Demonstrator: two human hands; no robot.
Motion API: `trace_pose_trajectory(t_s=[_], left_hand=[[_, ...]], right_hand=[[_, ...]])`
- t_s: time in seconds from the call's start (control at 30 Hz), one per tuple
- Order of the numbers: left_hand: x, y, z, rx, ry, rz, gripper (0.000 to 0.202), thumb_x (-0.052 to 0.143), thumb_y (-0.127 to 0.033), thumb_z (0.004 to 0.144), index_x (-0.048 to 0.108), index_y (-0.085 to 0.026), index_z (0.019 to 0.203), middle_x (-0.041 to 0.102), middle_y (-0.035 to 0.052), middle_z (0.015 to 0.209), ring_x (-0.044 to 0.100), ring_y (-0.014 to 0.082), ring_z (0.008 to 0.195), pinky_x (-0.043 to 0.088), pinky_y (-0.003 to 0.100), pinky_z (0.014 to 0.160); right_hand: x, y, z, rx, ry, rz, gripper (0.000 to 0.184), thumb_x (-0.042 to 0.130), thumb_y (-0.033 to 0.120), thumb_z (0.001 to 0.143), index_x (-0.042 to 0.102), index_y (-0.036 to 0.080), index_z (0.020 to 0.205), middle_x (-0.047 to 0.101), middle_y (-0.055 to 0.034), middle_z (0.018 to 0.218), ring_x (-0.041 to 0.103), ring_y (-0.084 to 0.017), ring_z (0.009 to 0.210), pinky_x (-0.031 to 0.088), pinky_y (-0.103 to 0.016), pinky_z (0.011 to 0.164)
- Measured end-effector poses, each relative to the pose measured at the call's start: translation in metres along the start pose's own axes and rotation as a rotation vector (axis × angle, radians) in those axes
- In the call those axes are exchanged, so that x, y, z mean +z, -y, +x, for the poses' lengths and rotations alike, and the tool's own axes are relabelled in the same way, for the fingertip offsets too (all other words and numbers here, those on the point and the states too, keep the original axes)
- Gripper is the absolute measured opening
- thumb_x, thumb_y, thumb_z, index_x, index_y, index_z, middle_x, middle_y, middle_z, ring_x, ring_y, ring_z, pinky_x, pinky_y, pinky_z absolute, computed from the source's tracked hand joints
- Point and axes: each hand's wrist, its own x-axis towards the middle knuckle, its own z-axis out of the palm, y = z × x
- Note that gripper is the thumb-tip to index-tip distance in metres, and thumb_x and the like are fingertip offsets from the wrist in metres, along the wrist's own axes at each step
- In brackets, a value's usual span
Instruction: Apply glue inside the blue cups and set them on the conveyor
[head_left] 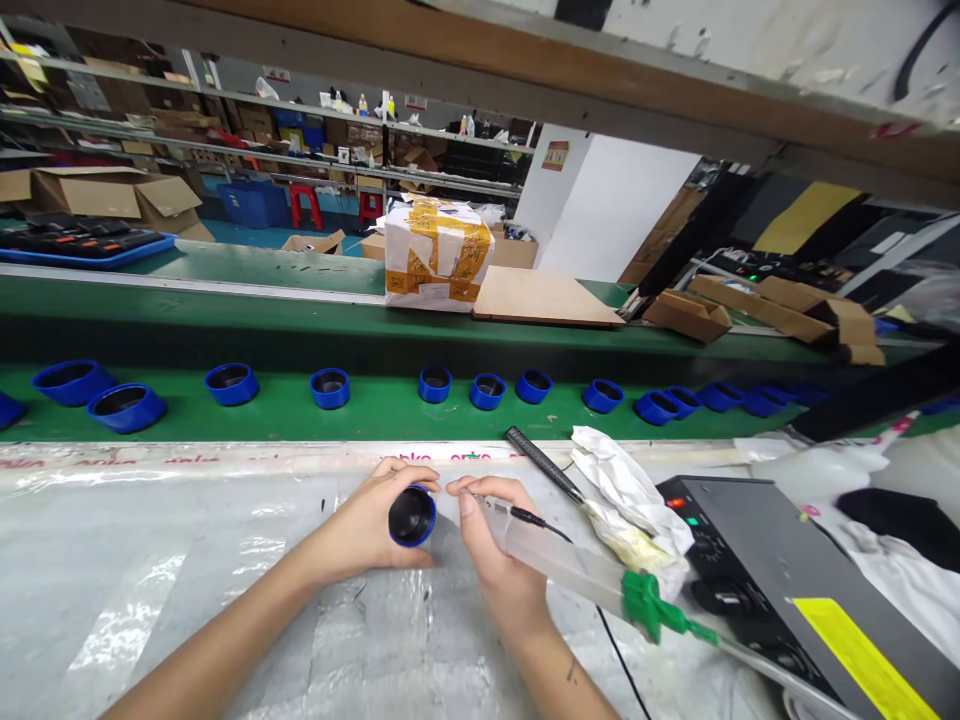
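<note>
Now, cap: small round blue plastic cap [412,516], dark opening facing you, just above the plastic-covered bench [150,560].
Left hand: your left hand [367,525] has its fingers curled tight around the cap.
Right hand: your right hand [491,550] grips a clear plastic syringe barrel [555,555], tip just beside the cap.
Right side: crumpled white cloth [622,490], grey control box [765,560].
Beyond: row of blue caps [330,388] on the green belt [285,412].
</note>
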Motion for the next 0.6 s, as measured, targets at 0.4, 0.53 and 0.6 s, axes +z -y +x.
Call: trace_pose_trajectory(t_s=[0.4,0.53,0.6], left_hand=[[0.0013,0.0016,-0.0012,0.044,-0.010,0.053,0.065,0.083,-0.022,0.070,0.056,-0.025,0.130,0.061,0.0079,0.132,0.059,0.0308,0.125,0.048,0.046,0.109],[0.0005,-0.0011,-0.0008,0.037,-0.011,0.041,0.062,0.082,-0.022,0.070,0.057,-0.023,0.127,0.063,0.0075,0.132,0.062,0.0301,0.122,0.049,0.045,0.107],[0.0005,-0.0017,-0.0015,0.035,-0.009,0.035,0.061,0.083,-0.024,0.071,0.057,-0.023,0.126,0.064,0.0075,0.130,0.064,0.0294,0.119,0.050,0.044,0.105]], right_hand=[[-0.0039,0.0023,0.0010,-0.002,-0.014,-0.033,0.008,0.067,0.015,0.088,0.068,0.023,0.087,0.078,-0.0014,0.086,0.076,-0.017,0.080,0.060,-0.027,0.075],[-0.0055,0.0039,0.0006,-0.018,0.008,-0.067,0.007,0.068,0.016,0.088,0.068,0.023,0.087,0.078,-0.0016,0.084,0.077,-0.018,0.080,0.060,-0.027,0.075],[-0.0062,0.0046,0.0002,-0.028,0.025,-0.075,0.007,0.068,0.016,0.088,0.068,0.023,0.088,0.079,-0.0014,0.085,0.077,-0.018,0.081,0.060,-0.028,0.075]])
